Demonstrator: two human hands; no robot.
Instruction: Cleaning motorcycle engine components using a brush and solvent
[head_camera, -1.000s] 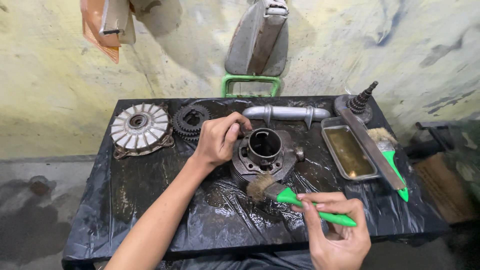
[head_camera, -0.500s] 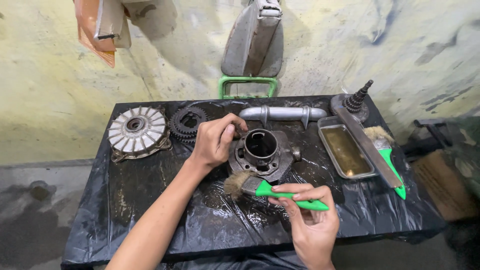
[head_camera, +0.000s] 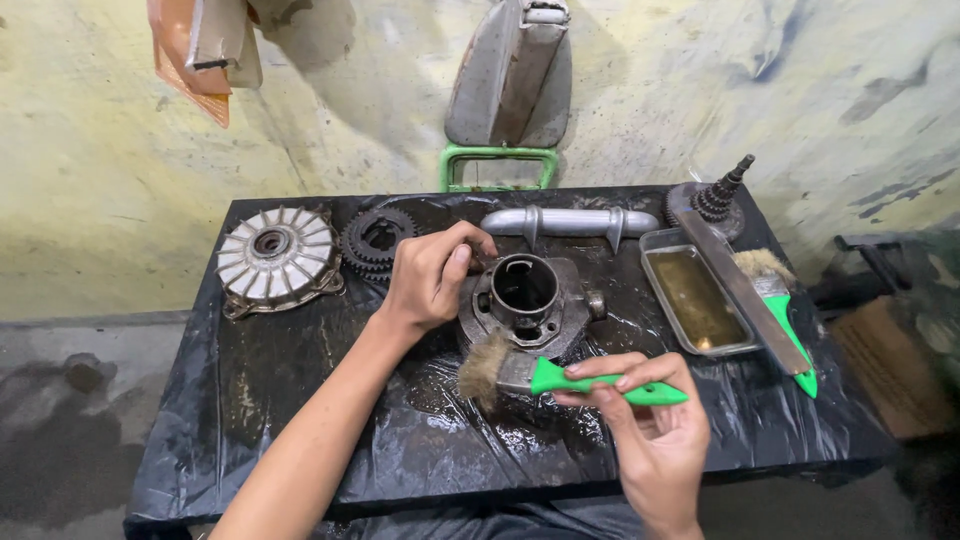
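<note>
A round metal engine part (head_camera: 528, 305) with a central bore lies at frame centre on the surface (head_camera: 300, 400), which is covered in wet black plastic. The left hand (head_camera: 432, 275) is placed on the part's upper left rim; its grip is closed there, thumb and fingers curled on the edge. A green-handled paintbrush (head_camera: 560, 375) is held by the right hand (head_camera: 645, 420) in the lower centre of the frame, grip closed around the handle. The bristles point left and lie just below the part's lower left edge, touching or nearly touching it; which one cannot be told.

A finned round cover (head_camera: 272, 255) is seen at upper left, with a black sprocket (head_camera: 375, 238) just beside it. A grey metal handle bar (head_camera: 568, 222) lies above the part. At right, a shallow metal tray (head_camera: 655, 245) holds brownish liquid; a flat metal bar (head_camera: 745, 295) is laid along its right side, with a second green brush (head_camera: 785, 310) beside it. A stepped gear shaft (head_camera: 722, 195) stands at upper right.
</note>
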